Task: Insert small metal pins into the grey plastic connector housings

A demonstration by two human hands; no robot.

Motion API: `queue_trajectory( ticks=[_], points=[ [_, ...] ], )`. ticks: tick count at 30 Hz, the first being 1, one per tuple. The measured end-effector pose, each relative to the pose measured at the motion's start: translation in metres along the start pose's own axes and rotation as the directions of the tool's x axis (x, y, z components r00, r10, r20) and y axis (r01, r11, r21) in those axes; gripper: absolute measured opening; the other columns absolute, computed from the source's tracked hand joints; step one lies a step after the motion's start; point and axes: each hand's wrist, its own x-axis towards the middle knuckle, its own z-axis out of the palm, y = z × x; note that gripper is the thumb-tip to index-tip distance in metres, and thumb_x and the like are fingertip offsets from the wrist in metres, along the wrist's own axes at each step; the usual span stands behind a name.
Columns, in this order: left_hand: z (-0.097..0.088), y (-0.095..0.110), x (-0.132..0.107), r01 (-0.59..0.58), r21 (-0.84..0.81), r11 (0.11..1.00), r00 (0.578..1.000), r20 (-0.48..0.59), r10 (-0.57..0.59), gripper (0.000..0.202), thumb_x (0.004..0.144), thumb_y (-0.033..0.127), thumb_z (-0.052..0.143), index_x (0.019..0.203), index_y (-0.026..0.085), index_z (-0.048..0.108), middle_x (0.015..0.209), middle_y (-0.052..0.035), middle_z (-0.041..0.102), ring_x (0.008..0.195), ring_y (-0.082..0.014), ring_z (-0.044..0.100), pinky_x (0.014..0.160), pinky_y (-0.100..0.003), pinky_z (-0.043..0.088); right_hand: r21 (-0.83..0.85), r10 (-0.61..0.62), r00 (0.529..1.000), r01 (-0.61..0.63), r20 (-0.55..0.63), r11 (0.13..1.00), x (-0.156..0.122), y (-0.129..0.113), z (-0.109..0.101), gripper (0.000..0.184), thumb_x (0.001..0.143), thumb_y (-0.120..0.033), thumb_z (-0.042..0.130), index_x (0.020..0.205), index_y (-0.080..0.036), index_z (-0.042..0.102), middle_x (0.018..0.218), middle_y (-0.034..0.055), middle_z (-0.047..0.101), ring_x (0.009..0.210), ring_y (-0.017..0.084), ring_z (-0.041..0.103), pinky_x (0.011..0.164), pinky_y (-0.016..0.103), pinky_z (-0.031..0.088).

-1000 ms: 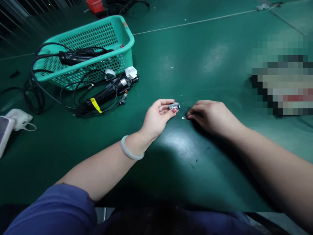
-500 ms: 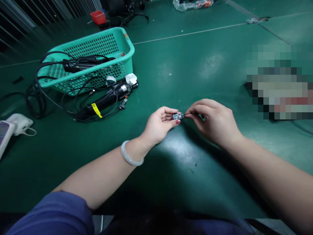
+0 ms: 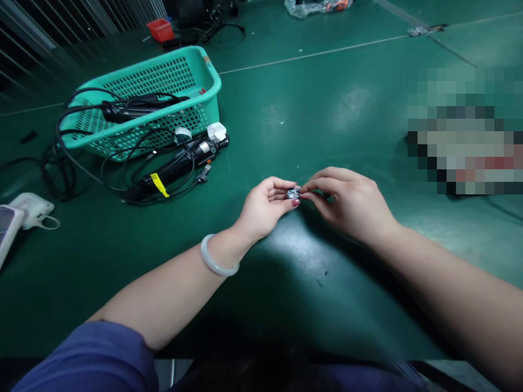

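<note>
My left hand [image 3: 265, 207] pinches a small circuit board [image 3: 293, 193] between thumb and fingers, just above the green table mat [image 3: 286, 109]. My right hand [image 3: 347, 202] meets it from the right, its fingertips pinched together against the board's right end. Whatever small piece those fingertips hold is hidden. A pale bangle [image 3: 215, 261] circles my left wrist.
A teal plastic basket [image 3: 143, 92] with black cables stands at the back left. A black electric screwdriver [image 3: 180, 160] with a yellow tag lies in front of it. A white device [image 3: 24, 209] rests at the left edge. A blurred-out patch [image 3: 466, 130] sits at the right.
My right hand lifted a small metal piece off the mat and brought it left to the board. Both hands now pinch together at the board.
</note>
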Motion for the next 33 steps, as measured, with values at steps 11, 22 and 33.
queue_trajectory(
  ticks=[11,22,33],
  points=[
    [-0.0022,-0.0008,-0.0007,-0.016,0.015,1.0,1.0,-0.001,0.016,0.029,0.063,0.014,0.076,0.088,0.015,0.061,0.086,-0.0026,0.068,0.085,-0.0125,0.064,0.094,-0.036,0.045,0.094,0.078,0.995,-0.083,0.054,0.992,0.0003,0.0002,-0.0027,0.015,0.087,-0.028,0.055,0.087,-0.023,0.069,0.093,0.0055,0.07,0.08,0.018,0.065,0.069,0.03,0.051],
    [-0.0015,-0.0002,-0.0005,0.004,0.003,1.0,1.0,0.004,-0.004,0.03,0.061,0.011,0.076,0.087,0.014,0.06,0.083,-0.0019,0.069,0.082,-0.0113,0.064,0.091,-0.034,0.046,0.037,0.048,0.997,-0.051,0.067,0.998,0.002,0.0033,-0.0028,0.014,0.087,-0.025,0.054,0.084,-0.021,0.067,0.091,0.0052,0.07,0.078,0.018,0.065,0.064,0.029,0.049],
    [-0.0018,-0.0003,-0.0017,0.0,-0.002,1.0,1.0,-0.006,0.0,0.029,0.063,0.011,0.075,0.088,0.014,0.061,0.085,-0.0028,0.069,0.084,-0.012,0.064,0.094,-0.036,0.045,0.106,0.095,0.995,-0.098,0.039,0.99,0.0025,0.0007,-0.005,0.015,0.086,-0.024,0.054,0.082,-0.022,0.068,0.089,0.0049,0.07,0.079,0.019,0.065,0.068,0.031,0.052]
  ],
)
